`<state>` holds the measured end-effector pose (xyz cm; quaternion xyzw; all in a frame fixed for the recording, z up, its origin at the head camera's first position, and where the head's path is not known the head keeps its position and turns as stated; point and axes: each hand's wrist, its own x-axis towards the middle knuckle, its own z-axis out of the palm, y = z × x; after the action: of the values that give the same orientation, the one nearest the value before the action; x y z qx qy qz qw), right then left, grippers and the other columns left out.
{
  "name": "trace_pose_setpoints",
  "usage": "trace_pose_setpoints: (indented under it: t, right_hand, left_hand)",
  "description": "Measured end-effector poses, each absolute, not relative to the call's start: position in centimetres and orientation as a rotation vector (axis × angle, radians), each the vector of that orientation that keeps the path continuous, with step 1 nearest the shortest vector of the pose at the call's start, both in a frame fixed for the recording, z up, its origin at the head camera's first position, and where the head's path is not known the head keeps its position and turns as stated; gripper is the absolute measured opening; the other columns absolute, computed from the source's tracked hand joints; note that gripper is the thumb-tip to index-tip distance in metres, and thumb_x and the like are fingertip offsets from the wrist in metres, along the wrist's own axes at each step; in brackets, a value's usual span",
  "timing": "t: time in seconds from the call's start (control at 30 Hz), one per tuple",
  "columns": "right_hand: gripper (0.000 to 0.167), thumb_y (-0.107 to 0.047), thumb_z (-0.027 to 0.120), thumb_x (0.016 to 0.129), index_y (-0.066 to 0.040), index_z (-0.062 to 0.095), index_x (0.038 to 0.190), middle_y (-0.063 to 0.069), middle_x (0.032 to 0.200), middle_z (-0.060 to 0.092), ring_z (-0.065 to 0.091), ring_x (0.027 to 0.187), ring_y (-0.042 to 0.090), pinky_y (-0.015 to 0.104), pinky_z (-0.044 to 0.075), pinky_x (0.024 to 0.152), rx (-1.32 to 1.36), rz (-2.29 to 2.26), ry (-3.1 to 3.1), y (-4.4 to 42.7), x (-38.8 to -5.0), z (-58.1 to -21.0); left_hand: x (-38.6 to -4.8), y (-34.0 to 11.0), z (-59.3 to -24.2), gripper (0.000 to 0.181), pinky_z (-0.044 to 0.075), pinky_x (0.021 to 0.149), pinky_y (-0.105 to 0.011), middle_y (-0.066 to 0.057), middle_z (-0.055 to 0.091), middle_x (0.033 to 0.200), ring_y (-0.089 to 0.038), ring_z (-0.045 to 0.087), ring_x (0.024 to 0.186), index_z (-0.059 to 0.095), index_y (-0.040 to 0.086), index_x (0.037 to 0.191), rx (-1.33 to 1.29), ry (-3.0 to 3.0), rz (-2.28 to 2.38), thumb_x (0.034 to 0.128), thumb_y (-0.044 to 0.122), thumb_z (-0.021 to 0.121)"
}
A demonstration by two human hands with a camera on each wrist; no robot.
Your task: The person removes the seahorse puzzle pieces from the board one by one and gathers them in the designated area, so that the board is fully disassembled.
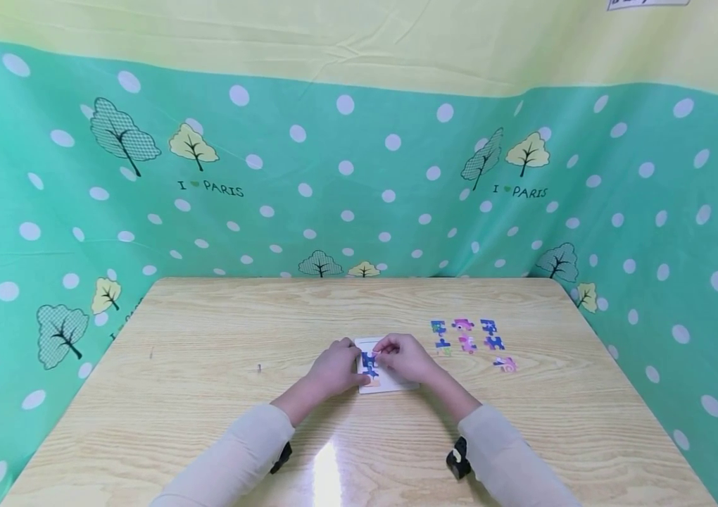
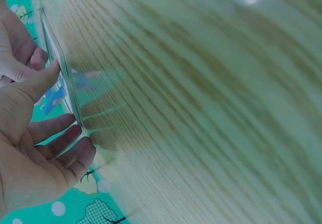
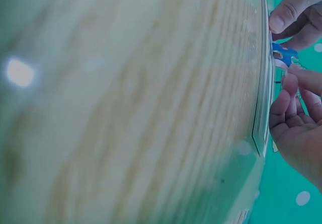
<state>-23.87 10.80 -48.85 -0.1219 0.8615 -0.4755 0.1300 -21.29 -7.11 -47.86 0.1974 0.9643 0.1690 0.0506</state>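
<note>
A white puzzle board (image 1: 393, 382) lies flat on the table, with joined blue puzzle pieces (image 1: 369, 361) along its left side and an orange part at the lower end. My left hand (image 1: 335, 370) rests against the board's left edge. Its thumb touches the lower left, and its fingers are spread loosely along the edge in the left wrist view. Over the board, my right hand (image 1: 408, 358) pinches a small puzzle piece between thumb and forefinger, right beside the blue pieces. Fingertips mostly hide that piece; a pale pink bit shows.
Several loose puzzle pieces (image 1: 462, 324) lie in rows on the wooden table (image 1: 207, 352), right of the board. One pink and blue piece (image 1: 506, 364) sits nearer me. A tiny dark object (image 1: 259, 367) is on the left. A green curtain (image 1: 334, 190) stands behind.
</note>
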Motion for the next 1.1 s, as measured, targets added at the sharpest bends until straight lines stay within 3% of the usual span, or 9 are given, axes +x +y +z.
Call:
trace_pose_setpoints:
  t: [0.5, 1.1]
  right_hand:
    - [0.013, -0.011, 0.064, 0.087, -0.006, 0.069, 0.098, 0.005, 0.080, 0.063, 0.053, 0.061, 0.012, 0.023, 0.046, 0.056, -0.244, -1.467, 2.440, 11.5, -24.0, -48.5]
    - [0.012, -0.012, 0.066, 0.086, -0.009, 0.069, 0.097, 0.004, 0.083, 0.064, 0.055, 0.064, 0.016, 0.027, 0.049, 0.059, -0.140, -1.438, 2.474, 13.7, -23.6, -47.5]
  left_hand:
    - [-21.2, -7.1, -47.5, 0.053, 0.050, 0.081, -0.038, -0.011, 0.058, 0.108, -0.025, 0.054, 0.094, 0.064, 0.001, 0.112, 0.576, 2.923, 0.535, 0.0754, 0.037, 0.076]
    - [-21.4, -7.1, -47.8, 0.055, 0.049, 0.085, -0.039, -0.012, 0.058, 0.111, -0.027, 0.055, 0.098, 0.063, 0.001, 0.115, 0.562, 2.919, 0.529, 0.0758, 0.038, 0.075]
